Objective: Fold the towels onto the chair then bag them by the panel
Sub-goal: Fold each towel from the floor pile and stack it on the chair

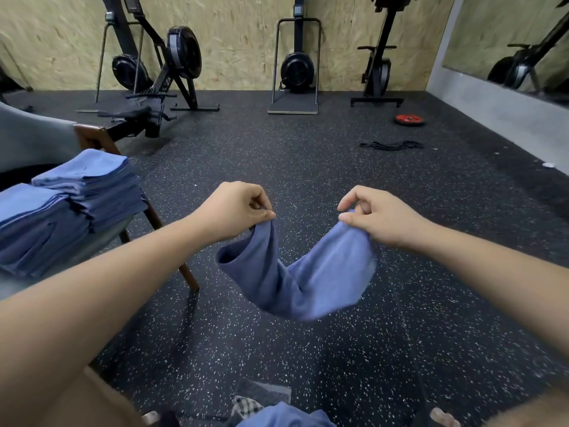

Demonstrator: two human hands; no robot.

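Observation:
A blue towel (303, 272) hangs in the air in front of me, sagging in a U between my hands. My left hand (237, 208) pinches its left corner and my right hand (374, 215) pinches its right corner, about a forearm's length apart. On the left, two stacks of folded blue towels (77, 195) sit on a chair (98, 137) with brown wooden legs. More blue cloth (283, 417) lies low at the bottom edge, partly cut off.
Rowing machines (160, 72) and other gym machines stand along the chipboard wall at the back. A red weight plate (409, 120) and a black band (391, 145) lie on the speckled rubber floor at the right. A mirror runs along the right wall.

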